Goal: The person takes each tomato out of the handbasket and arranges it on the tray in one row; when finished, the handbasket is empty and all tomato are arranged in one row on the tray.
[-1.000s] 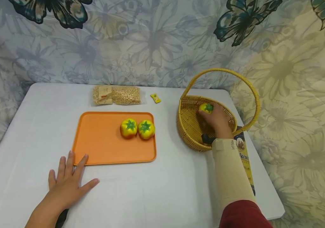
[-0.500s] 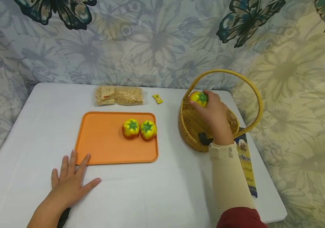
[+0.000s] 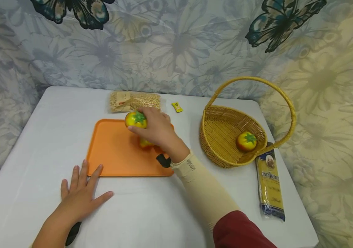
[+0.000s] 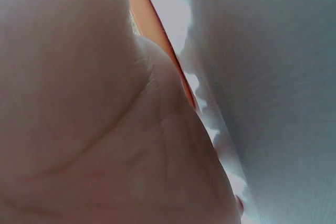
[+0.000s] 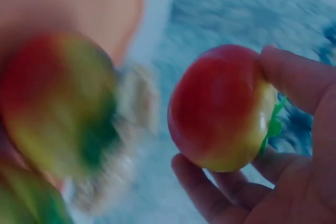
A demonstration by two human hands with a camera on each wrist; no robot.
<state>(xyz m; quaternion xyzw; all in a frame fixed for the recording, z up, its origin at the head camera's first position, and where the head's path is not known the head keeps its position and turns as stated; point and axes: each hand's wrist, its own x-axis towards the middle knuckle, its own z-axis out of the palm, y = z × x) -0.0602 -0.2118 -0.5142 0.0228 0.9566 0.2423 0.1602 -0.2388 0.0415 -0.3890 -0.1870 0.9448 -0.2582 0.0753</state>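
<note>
Above the orange tray [image 3: 111, 151], my right hand [image 3: 161, 131] holds a toy tomato [image 3: 134, 120], yellow and red with a green star-shaped top. The right wrist view shows thumb and fingers around this tomato [image 5: 220, 108]. Two more tomatoes lie on the tray: one [image 3: 145, 142] peeks out below the hand, the other is hidden in the head view but blurred in the right wrist view. Another tomato [image 3: 246, 141] sits in the wicker basket [image 3: 216, 137]. My left hand [image 3: 78, 193] lies with fingers spread, fingertips at the tray's near left corner.
Behind the tray lies a clear bag of grains [image 3: 145, 100], with a small yellow packet [image 3: 177, 107] to its right. The basket's tall handle [image 3: 291, 113] arches up. A yellow-and-blue pack [image 3: 270, 184] lies right of the basket. A patterned cloth wall [image 3: 176, 51] stands behind the table.
My right hand has lifted the tomato out of the basket and carried it left over the tray. The left hand stays in place. The head view has shifted slightly.
</note>
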